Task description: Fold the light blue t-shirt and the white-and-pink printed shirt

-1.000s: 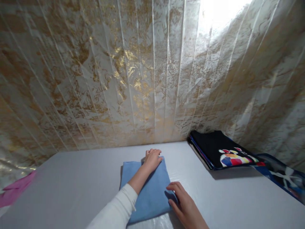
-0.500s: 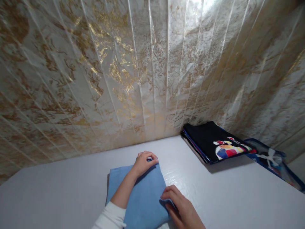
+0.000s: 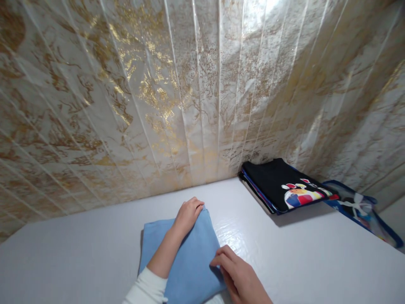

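Observation:
A light blue folded cloth (image 3: 198, 257) lies flat at the front middle of the table, its near part cut off by the frame; what garment it may be I cannot tell. My left hand (image 3: 189, 216) reaches across it in a white sleeve, fingers closed on the far right corner, where a bit of fabric pokes up beside the fingertips. At the right edge, nearer to me, my right hand (image 3: 238, 270) is closed with bent fingers on top of the border and the thumb partly hidden below.
At the back right, a stack of folded dark clothes (image 3: 278, 185) has a black piece with a colourful print on top. Beside it lies a clear bag with blue trim (image 3: 363, 211). A gold-patterned pleated curtain (image 3: 177, 105) hangs behind the white table (image 3: 79, 253).
My left fingers have closed down at the far corner, where they were curved with a gap before. My right hand stays at the edge, almost still. The view has shifted slightly.

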Motion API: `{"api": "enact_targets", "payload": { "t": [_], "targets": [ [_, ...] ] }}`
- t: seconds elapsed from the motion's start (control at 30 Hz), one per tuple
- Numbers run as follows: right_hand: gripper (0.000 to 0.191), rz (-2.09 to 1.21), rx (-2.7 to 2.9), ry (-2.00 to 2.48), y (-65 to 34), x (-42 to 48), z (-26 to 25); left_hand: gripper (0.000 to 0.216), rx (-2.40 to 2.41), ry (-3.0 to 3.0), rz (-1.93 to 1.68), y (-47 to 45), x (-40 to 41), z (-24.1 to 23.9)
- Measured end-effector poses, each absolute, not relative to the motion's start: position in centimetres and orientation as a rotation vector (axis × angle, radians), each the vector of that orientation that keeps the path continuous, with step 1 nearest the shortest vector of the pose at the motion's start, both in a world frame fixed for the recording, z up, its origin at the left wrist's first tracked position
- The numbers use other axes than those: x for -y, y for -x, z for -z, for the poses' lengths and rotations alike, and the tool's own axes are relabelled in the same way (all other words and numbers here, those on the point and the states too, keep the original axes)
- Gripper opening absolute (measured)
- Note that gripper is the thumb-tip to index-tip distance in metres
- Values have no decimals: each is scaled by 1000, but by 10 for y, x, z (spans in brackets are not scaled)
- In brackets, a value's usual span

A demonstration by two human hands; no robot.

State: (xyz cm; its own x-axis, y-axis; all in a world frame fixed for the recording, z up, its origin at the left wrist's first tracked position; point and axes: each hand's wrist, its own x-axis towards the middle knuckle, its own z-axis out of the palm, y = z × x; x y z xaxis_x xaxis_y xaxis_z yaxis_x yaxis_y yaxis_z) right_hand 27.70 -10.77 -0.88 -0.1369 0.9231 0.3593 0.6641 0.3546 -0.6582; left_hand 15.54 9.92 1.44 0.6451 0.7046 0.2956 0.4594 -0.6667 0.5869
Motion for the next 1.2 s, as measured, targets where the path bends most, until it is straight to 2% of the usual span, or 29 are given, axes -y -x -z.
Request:
{"api": "enact_targets", "payload": {
  "t": [0.2,0.5,0.73,0.93,1.2],
  "targets": [
    [32,-417,1943,1449,-276,109,6,22,-839,-2443,-678,-157,-95,-14],
    [45,-297,2186,1459,-274,110,-8,15,-786,-2448,-748,-160,-93,-7],
    [48,-329,2174,1508,-272,107,-2,13,-812,-2511,-754,-167,-87,-6],
    [32,-441,1978,1453,-275,111,-3,16,-930,-2574,-703,-166,-88,-4],
    [19,-432,1648,1656,-297,110,-4,29,-925,-2672,-560,-161,-45,-34]
  ]
}}
